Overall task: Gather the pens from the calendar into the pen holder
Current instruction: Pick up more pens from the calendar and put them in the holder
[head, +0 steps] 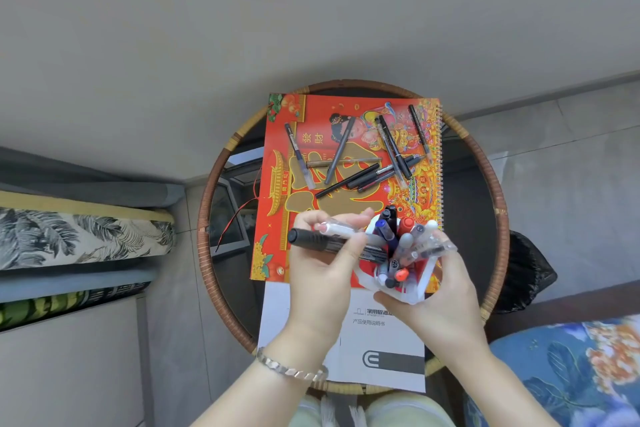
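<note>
A red and gold calendar (pixel 304 204) lies on a round glass table. Several loose pens (pixel 360 166) are scattered across its upper half. My right hand (pixel 436 295) grips a white pen holder (pixel 414 282), tilted toward me and packed with several pens. My left hand (pixel 322 263) holds two pens at the holder's mouth: a black pen (pixel 311 237) with its cap end pointing left and a clear pen with a pink tip (pixel 332 227) just above it. Both hands hover over the calendar's near edge.
The round table has a woven rattan rim (pixel 204 218) and a dark glass top. A white instruction booklet (pixel 381 350) lies at the near edge under the calendar. Cushions sit at left (pixel 86 236) and lower right (pixel 571 374). A black bag (pixel 526 270) lies right of the table.
</note>
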A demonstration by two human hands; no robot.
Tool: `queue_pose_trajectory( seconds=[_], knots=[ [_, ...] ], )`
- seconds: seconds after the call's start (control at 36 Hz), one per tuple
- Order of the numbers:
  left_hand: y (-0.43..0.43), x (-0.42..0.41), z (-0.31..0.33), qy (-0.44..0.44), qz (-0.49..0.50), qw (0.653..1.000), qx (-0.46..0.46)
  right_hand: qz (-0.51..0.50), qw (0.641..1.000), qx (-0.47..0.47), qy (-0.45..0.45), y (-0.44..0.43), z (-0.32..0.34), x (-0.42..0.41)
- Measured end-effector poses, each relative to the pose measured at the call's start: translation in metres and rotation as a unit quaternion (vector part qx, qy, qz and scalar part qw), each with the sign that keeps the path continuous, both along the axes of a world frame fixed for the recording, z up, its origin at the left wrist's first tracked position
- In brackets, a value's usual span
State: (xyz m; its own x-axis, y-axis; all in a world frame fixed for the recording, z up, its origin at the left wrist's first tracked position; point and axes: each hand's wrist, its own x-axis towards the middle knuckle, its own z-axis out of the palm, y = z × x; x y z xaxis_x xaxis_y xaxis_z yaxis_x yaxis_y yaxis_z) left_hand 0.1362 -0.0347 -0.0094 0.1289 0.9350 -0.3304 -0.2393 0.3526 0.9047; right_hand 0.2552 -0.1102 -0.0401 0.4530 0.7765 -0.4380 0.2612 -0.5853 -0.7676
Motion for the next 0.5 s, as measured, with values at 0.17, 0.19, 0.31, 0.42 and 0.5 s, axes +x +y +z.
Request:
queue_pose_trajectory(
  seconds=[0.17, 0.19, 0.31, 0.42, 0.5],
  knots=[
    [-0.009, -0.003, -0.014, 0.134, -0.047, 0.978, 0.15, 0.008, 1.0, -0.004, -0.015, 0.006, -0.001, -0.009],
    [-0.009, -0.003, -0.017, 0.15, -0.061, 0.972, 0.17, 0.003, 1.0, -0.005, -0.004, 0.008, -0.002, -0.011],
    [0.001, -0.008, -0.018, 0.164, -0.074, 0.959, 0.22, 0.027, 1.0, 0.002, -0.01, 0.016, 0.002, -0.012],
    [0.011, -0.018, -0.014, 0.166, -0.115, 0.933, 0.297, 0.049, 0.998, -0.006, -0.048, 0.02, 0.002, -0.004],
    [0.017, -0.022, -0.016, 0.257, -0.166, 0.864, 0.4, 0.069, 0.994, 0.003, -0.083, 0.022, 0.004, 0.0]
  ],
)
